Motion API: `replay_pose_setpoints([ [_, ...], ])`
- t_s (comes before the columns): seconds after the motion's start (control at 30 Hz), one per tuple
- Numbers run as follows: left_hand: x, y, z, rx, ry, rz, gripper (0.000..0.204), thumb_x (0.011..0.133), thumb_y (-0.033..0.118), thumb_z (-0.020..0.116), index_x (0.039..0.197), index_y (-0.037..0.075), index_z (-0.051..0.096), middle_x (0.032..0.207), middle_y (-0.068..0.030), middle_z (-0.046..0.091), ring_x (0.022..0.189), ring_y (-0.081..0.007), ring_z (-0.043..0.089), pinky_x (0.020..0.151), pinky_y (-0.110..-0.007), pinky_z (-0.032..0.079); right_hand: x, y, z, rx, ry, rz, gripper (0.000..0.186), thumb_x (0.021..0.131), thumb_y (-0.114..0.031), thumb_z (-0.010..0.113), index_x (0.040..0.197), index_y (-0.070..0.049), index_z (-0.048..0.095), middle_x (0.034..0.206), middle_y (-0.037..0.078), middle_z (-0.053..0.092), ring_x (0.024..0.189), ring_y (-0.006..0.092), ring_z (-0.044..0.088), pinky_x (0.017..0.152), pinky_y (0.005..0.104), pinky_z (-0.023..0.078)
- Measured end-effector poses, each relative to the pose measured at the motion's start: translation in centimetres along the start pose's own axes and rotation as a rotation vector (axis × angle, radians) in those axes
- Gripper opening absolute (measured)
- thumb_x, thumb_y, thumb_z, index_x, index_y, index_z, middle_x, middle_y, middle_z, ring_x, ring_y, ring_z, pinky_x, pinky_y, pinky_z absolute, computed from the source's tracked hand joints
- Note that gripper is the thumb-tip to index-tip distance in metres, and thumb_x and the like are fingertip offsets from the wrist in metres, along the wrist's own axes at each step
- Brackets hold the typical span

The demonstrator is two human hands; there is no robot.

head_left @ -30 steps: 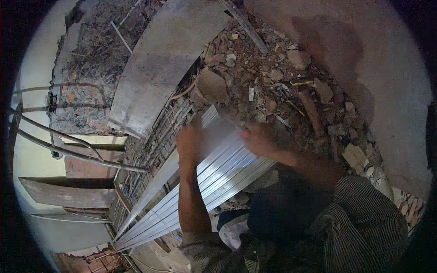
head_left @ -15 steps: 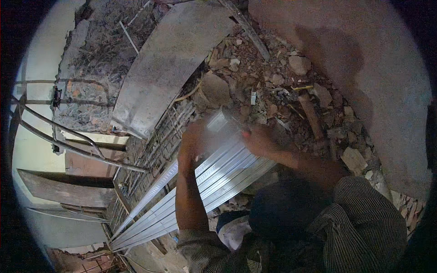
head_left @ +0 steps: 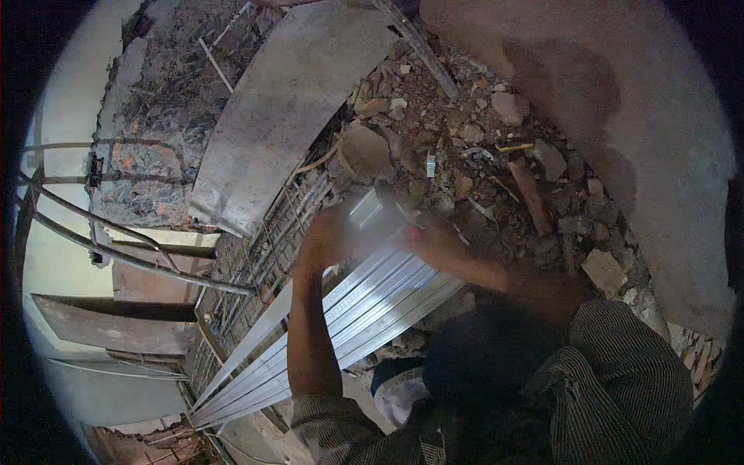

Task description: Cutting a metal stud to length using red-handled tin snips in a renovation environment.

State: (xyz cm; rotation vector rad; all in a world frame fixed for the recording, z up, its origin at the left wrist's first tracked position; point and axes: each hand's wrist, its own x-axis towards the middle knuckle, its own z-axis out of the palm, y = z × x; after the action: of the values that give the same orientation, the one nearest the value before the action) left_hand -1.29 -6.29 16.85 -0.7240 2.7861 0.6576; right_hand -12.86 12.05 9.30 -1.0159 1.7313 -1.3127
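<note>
Several long, shiny metal channels [head_left: 387, 291] lie side by side, running from the lower left up to my hands. My left hand [head_left: 332, 236] is closed round the left side of one metal channel's near end [head_left: 364, 213], which sits raised above the others. My right hand [head_left: 438, 244] is closed at the right side of that end. A small red part [head_left: 414, 232] shows at its fingertips; blur hides what it belongs to. A haze of motion covers the area between both hands.
Broken rubble [head_left: 465, 132] covers the ground ahead, with a small metal piece [head_left: 431, 165] on it. A large grey board [head_left: 287, 116] leans at the upper left, above a rebar grid [head_left: 271, 252]. Bent pipes [head_left: 132, 252] stick out at left. A wall [head_left: 674, 155] rises at right.
My left hand and forearm have shifted slightly left, and the separate left channel has swung a little with them. My right hand has moved only slightly, still beside the channel's end.
</note>
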Motion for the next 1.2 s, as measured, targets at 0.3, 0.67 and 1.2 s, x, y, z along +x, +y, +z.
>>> replay_pose_setpoints([
  [0.3, -0.8, -0.3, 1.2, 0.106, 0.165, -0.121, 0.047, 0.071, 0.032, 0.078, 0.103, 0.001, 0.064, 0.079, -0.0154, 0.068, 0.069, -0.0263, 0.064, 0.066, -0.038, 0.048, -0.7, -0.9, -0.8, 0.491, -0.059, 0.215, 0.065, 0.069, -0.039, 0.081, 0.117, -0.001, 0.057, 0.107, 0.012, 0.061, 0.101, 0.0216, 0.057, 0.088, 0.038, 0.046],
  [0.67, -1.3, 0.7, 1.3, 0.153, 0.293, -0.112, 0.047, 0.073, 0.037, 0.076, 0.098, 0.0, 0.062, 0.068, -0.016, 0.061, 0.064, -0.0301, 0.061, 0.062, -0.041, 0.045, 0.0, 4.4, 1.3, 0.364, 0.025, 0.147, 0.045, 0.079, -0.032, 0.075, 0.11, -0.002, 0.062, 0.094, 0.009, 0.066, 0.091, 0.0216, 0.062, 0.083, 0.0369, 0.048],
  [1.2, -0.7, -1.6, 1.0, 0.08, 0.163, -0.027, 0.055, 0.077, 0.042, 0.074, 0.108, -0.001, 0.061, 0.073, -0.0162, 0.063, 0.066, -0.0253, 0.058, 0.063, -0.04, 0.044, 0.1, 3.7, 1.3, -0.073, 0.248, -0.139, 0.036, 0.086, -0.035, 0.069, 0.093, 0.0, 0.064, 0.08, 0.018, 0.065, 0.076, 0.0303, 0.064, 0.07, 0.0437, 0.048],
])
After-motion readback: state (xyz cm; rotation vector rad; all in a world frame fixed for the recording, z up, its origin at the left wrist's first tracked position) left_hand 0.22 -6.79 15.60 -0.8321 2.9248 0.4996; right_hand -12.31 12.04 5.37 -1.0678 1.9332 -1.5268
